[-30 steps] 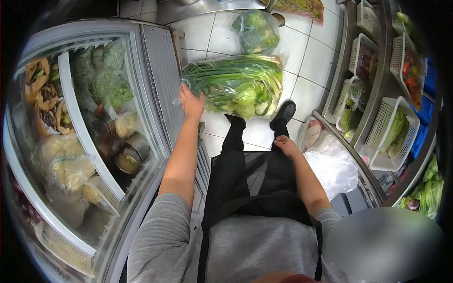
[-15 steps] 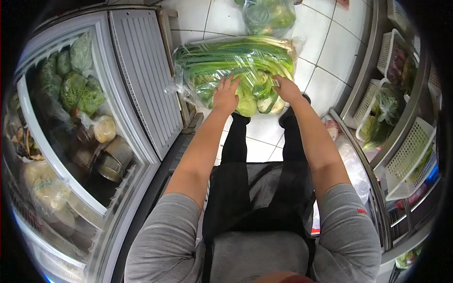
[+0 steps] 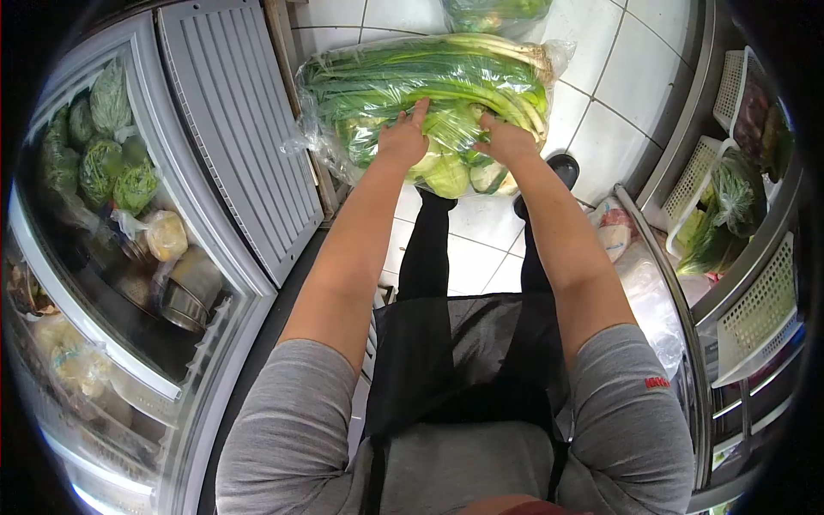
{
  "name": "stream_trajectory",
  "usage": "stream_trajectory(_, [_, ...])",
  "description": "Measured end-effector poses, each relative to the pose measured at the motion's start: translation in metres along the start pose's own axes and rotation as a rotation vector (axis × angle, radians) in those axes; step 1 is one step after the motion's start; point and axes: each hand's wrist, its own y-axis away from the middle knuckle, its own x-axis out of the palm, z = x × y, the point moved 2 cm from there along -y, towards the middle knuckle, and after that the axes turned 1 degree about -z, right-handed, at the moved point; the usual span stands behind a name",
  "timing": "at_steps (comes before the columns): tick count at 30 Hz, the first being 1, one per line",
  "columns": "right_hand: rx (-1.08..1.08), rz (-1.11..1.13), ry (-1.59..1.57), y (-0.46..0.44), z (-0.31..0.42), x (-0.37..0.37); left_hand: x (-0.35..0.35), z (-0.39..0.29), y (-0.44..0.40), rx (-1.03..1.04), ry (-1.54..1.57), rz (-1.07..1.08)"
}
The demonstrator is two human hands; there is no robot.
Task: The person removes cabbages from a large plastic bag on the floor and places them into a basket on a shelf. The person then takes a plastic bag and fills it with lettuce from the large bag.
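Note:
A large clear plastic bag of vegetables [image 3: 438, 73] lies on its side in front of my feet. Long green leeks or spring onions with pale root ends fill its far side, and light green cabbage-like heads show on the near side. My left hand [image 3: 403, 140] presses into the film left of the middle, its index finger stretched forward and the others bent into the plastic. To its right, my right hand [image 3: 508, 142] has its fingers curled into the film among the pale heads. Some fingertips are hidden in the folds.
Another green bag [image 3: 498, 12] lies beyond on the tiled floor [image 3: 631, 94]. An open glass-fronted fridge [image 3: 159, 378] with bagged vegetables and a metal pot stands left, beside a grey ribbed panel [image 3: 232, 112]. On the right, a metal rack holds white baskets [image 3: 755, 313].
My view has shifted forward and closer over the bag. My hands have gone from lying spread on the plastic to bending their fingers into it. The bag looks slightly turned.

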Motion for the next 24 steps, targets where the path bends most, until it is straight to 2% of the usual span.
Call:
stream_trajectory(2, [-0.032, -0.005, 0.009, 0.003, -0.007, 0.008, 0.000, -0.005, 0.001, -0.051, 0.008, 0.056])
stream_trajectory(4, [-0.066, -0.024, -0.045, 0.014, -0.010, 0.016, 0.003, -0.012, 0.006, -0.038, 0.055, -0.167])
stream_trajectory(5, [-0.064, -0.017, -0.053, 0.023, -0.012, 0.024, 0.007, -0.014, 0.006, -0.038, 0.051, -0.158])
stream_trajectory(7, [-0.145, -0.318, -0.188, 0.042, -0.020, 0.027, -0.011, -0.038, 0.013, 0.044, 0.033, -0.313])
stream_trajectory(8, [-0.139, -0.314, -0.181, 0.042, -0.023, 0.026, -0.004, -0.046, 0.012, 0.048, 0.042, -0.310])
stream_trajectory(10, [-0.103, -0.252, -0.113, 0.040, -0.023, 0.025, 0.013, -0.070, 0.013, 0.556, -0.246, -0.428])
stream_trajectory(11, [-0.177, -0.322, -0.097, 0.034, -0.025, 0.025, 0.018, -0.075, 0.010, 0.589, -0.269, -0.500])
stream_trajectory(12, [-0.174, -0.318, -0.104, 0.028, -0.026, 0.024, 0.017, -0.075, 0.004, 0.591, -0.271, -0.492])
stream_trajectory(15, [-0.162, -0.120, 0.002, 0.016, -0.023, 0.012, -0.003, -0.079, -0.014, 0.774, -0.282, -0.212])
stream_trajectory(16, [-0.161, -0.120, -0.001, 0.014, -0.021, 0.012, -0.002, -0.083, -0.017, 0.776, -0.284, -0.210])
stream_trajectory(18, [-0.103, -0.002, 0.085, 0.006, -0.020, 0.017, -0.001, -0.092, -0.023, 0.639, -0.463, 0.024])
stream_trajectory(19, [-0.102, -0.013, 0.083, 0.004, -0.021, 0.019, -0.001, -0.093, -0.024, 0.641, -0.472, 0.017])
stream_trajectory(21, [-0.090, -0.025, 0.024, 0.006, -0.021, 0.035, 0.012, -0.090, -0.013, 0.431, -0.502, 0.084])
stream_trajectory(22, [-0.088, -0.035, 0.022, 0.005, -0.023, 0.041, 0.015, -0.093, -0.009, 0.435, -0.509, 0.077])
stream_trajectory(24, [-0.064, -0.033, 0.019, 0.011, -0.026, 0.052, 0.026, -0.099, 0.000, 0.379, -0.718, 0.165])
